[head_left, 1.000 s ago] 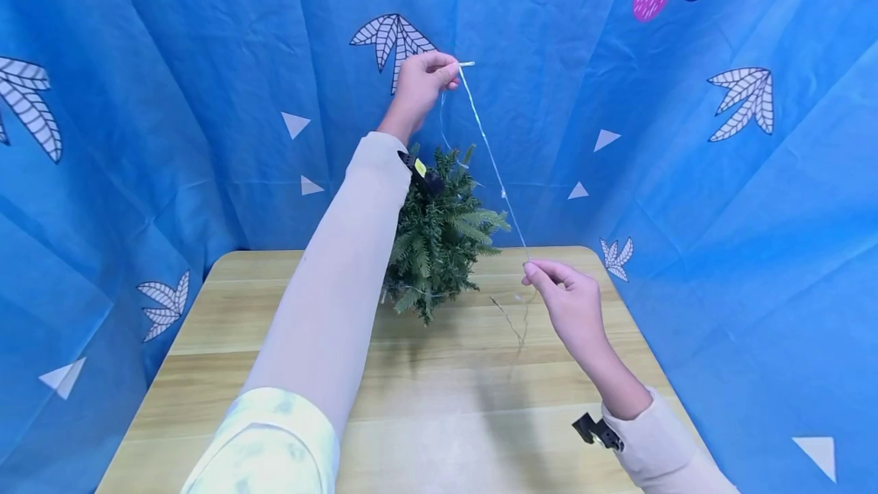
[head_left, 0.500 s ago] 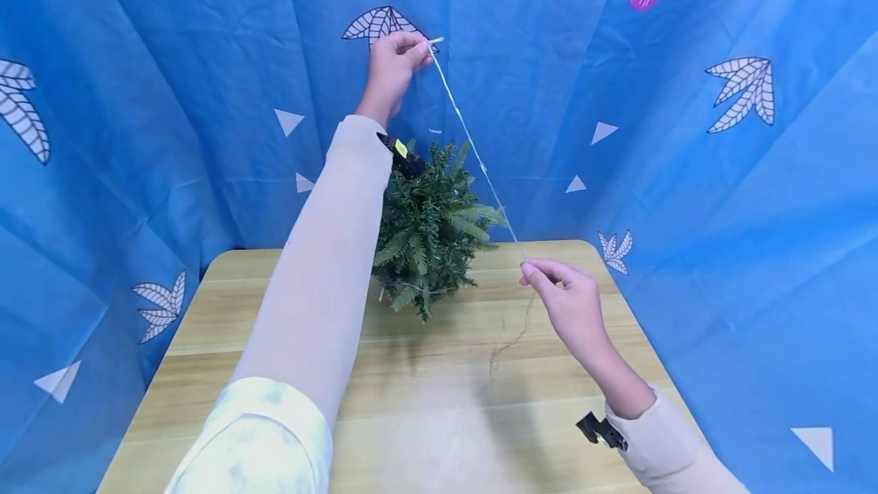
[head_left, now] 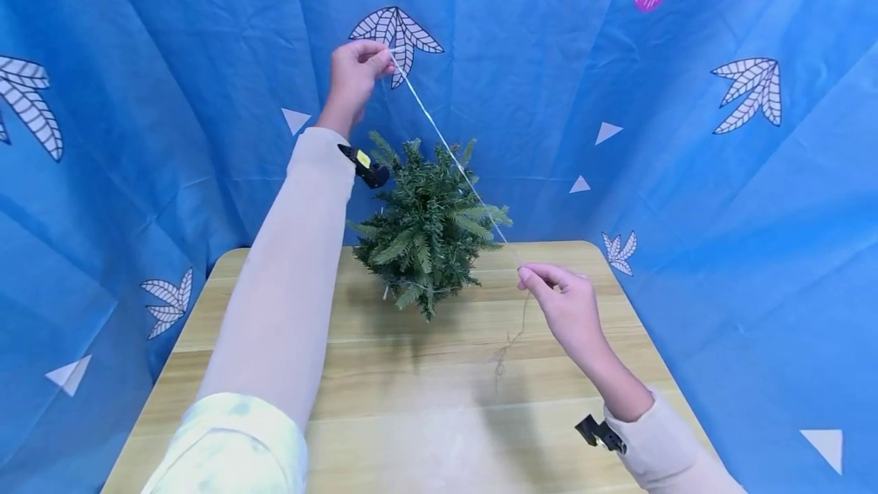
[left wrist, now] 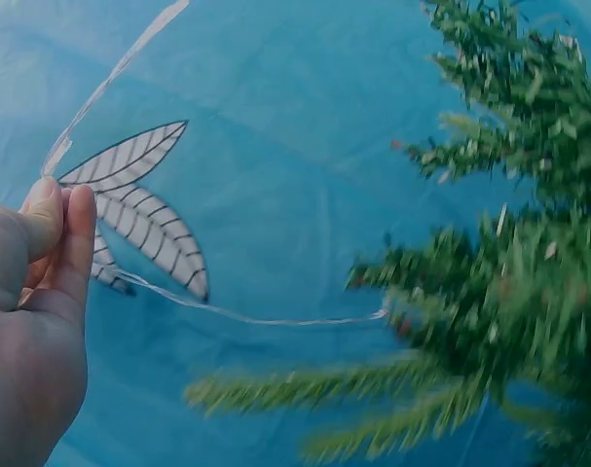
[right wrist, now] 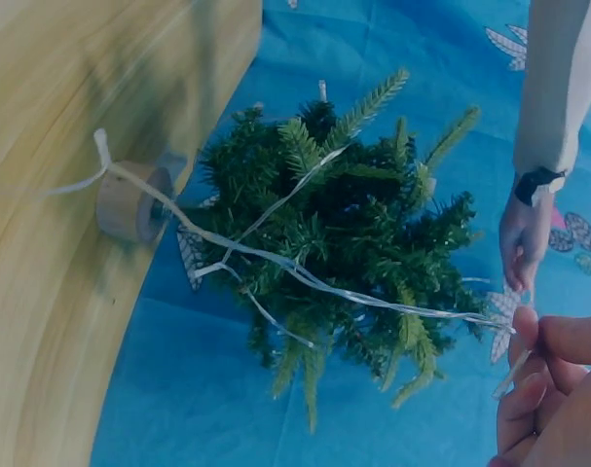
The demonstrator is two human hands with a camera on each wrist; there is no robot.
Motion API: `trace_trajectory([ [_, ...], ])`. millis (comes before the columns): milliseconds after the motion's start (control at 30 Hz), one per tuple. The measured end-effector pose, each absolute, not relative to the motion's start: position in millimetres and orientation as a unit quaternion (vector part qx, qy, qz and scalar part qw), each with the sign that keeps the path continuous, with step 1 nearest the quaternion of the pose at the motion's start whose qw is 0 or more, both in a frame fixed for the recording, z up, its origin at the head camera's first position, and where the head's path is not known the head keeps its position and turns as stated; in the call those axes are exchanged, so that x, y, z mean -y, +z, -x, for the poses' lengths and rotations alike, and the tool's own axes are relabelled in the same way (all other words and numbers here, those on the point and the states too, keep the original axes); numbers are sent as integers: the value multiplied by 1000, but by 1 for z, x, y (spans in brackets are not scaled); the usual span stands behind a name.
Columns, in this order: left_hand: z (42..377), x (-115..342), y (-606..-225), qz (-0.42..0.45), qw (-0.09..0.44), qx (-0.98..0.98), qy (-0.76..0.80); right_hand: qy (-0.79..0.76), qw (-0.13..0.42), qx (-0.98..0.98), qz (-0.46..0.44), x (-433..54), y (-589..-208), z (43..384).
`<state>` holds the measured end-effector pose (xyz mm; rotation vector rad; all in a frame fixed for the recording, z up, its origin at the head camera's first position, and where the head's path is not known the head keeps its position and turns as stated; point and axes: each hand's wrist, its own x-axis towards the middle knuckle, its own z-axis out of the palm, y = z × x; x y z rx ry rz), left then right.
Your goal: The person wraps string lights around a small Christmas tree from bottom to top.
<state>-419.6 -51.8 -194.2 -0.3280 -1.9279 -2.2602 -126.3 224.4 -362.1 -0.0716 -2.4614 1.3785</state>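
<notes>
A thin clear string light (head_left: 444,143) with small white bulbs runs taut on a slant between my two hands. High up in front of the curtain, my left hand (head_left: 353,82) pinches it between thumb and fingers. My right hand (head_left: 565,307) pinches the same string lower down, right of the tree, and a loose tail dangles beneath. The small artificial Christmas tree (head_left: 425,235) stands at the back of the table behind the taut string. In the left wrist view, another stretch of wire (left wrist: 266,319) leads from my left hand into the green branches.
The tree has a round wooden base (right wrist: 125,204), seen in the right wrist view. A light wooden table (head_left: 411,418) lies below my hands. Blue patterned curtain (head_left: 521,59) surrounds it at the back and both sides.
My left hand has moved left with its end of the string, uncovering more of the tree. The right hand stays nearly in place, while the loose tail below it swings.
</notes>
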Motion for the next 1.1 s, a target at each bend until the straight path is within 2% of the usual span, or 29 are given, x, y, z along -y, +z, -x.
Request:
trace_trajectory([
  [333, 410, 84, -192, 120, 90, 664, -732, 475, 192, 859, -4, -215, -364, 124],
  [667, 418, 122, -231, 96, 119, 682, -715, 468, 205, 859, -25, -202, -362, 122],
  [1100, 383, 162, -268, 114, 146, 633, -751, 467, 202, 860, -31, -200, -366, 116],
])
